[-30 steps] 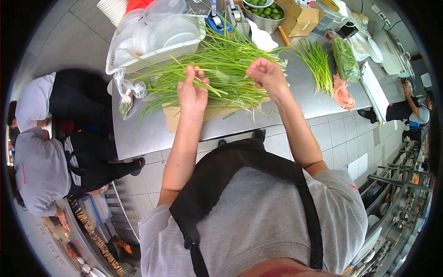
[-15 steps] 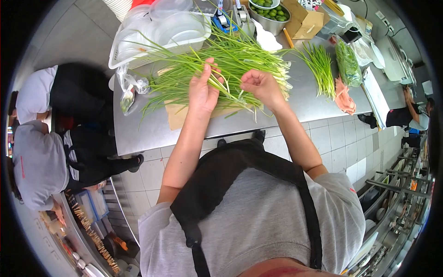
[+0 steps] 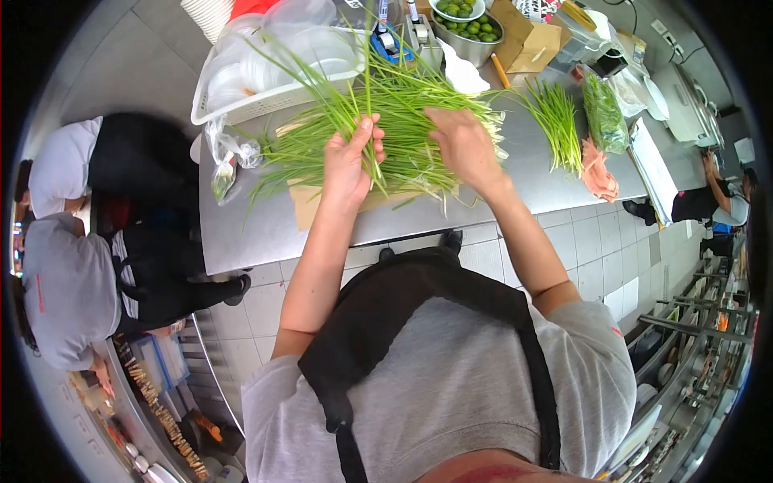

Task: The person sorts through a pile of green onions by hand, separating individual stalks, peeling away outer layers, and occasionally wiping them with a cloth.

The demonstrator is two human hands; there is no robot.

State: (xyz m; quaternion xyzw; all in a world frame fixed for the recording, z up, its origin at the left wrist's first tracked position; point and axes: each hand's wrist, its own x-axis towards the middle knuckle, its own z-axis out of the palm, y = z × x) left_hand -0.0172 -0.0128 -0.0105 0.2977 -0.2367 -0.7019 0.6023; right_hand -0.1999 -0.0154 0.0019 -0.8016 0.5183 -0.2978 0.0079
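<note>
I have my left hand (image 3: pixel 348 165) closed around a small clutch of stalks (image 3: pixel 336 109), their leaves fanning up toward eleven o'clock; my right hand (image 3: pixel 465 149) is blurred, knuckles up over the big pile of long green stalks (image 3: pixel 411 92), and I cannot tell whether its fingers grip anything. The pile lies on the bench (image 3: pixel 531 181), partly over a brown sheet (image 3: pixel 308 211); clock positions run from its middle, twelve pointing away from me. One white crate (image 3: pixel 266 103) of clear plastic lids crowds the ten o'clock side, with leaf tips reaching across its rim; one crumpled white paper (image 3: pixel 465 74) sits against the edge near one. Around these I count two tape dispensers (image 3: pixel 392 46) at twelve; two bowls of green fruit near one, the small white bowl (image 3: pixel 460 16) above the metal bowl (image 3: pixel 473 50), the fruit too many to count; one open carton (image 3: pixel 527 40) at two; one smaller bunch (image 3: pixel 555 125) at three, apart from the pile; one bag of greens (image 3: pixel 605 114) beyond it; one pink cloth (image 3: pixel 599 171) just past three; one knotted clear bag (image 3: pixel 225 165) near nine; two people stand off the bench's left end, and at least one more far off at three.
</note>
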